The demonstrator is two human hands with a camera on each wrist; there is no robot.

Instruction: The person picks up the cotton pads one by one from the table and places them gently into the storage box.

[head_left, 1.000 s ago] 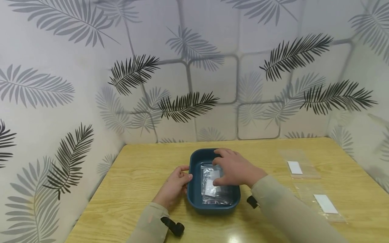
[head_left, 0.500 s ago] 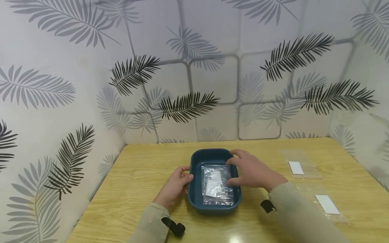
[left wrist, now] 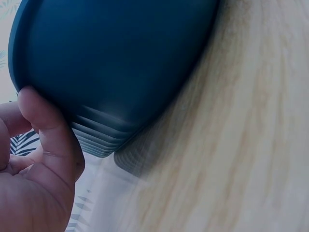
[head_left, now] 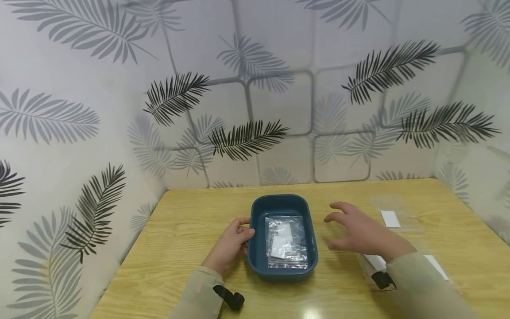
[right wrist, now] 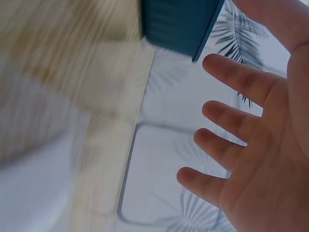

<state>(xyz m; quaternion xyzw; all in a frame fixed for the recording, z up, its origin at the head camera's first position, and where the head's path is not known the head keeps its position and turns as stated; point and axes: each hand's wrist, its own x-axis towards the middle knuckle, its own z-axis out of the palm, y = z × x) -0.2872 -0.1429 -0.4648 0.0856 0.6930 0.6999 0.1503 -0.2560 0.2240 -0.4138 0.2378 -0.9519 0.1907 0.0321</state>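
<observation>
A dark blue rectangular bin (head_left: 255, 261) stands on the table, with clear plastic bags (head_left: 292, 252) holding white cards lying inside it. The left hand (head_left: 229, 246) holds the bin's left rim, thumb on top; in the left wrist view the thumb of that hand (left wrist: 41, 164) lies against the bin's wall (left wrist: 120, 58). Right of the bin, the right hand (head_left: 358, 230) hovers with spread fingers and nothing in them. The right wrist view shows this hand (right wrist: 260, 125) with its fingers apart, near the bin's corner (right wrist: 178, 24) but not touching.
Flat at the table's right lies a clear bag with a white card (head_left: 390, 219). Nearer the front, another white card (head_left: 436, 267) and a white piece (head_left: 376, 262) in clear plastic show partly behind the right forearm. A leaf-patterned wall covering (head_left: 279, 155) stands behind the table (head_left: 191, 212).
The right hand has moved right, from over the bin to beside it, empty. A bagged white piece now shows beneath the right wrist. The left hand has stayed on the rim.
</observation>
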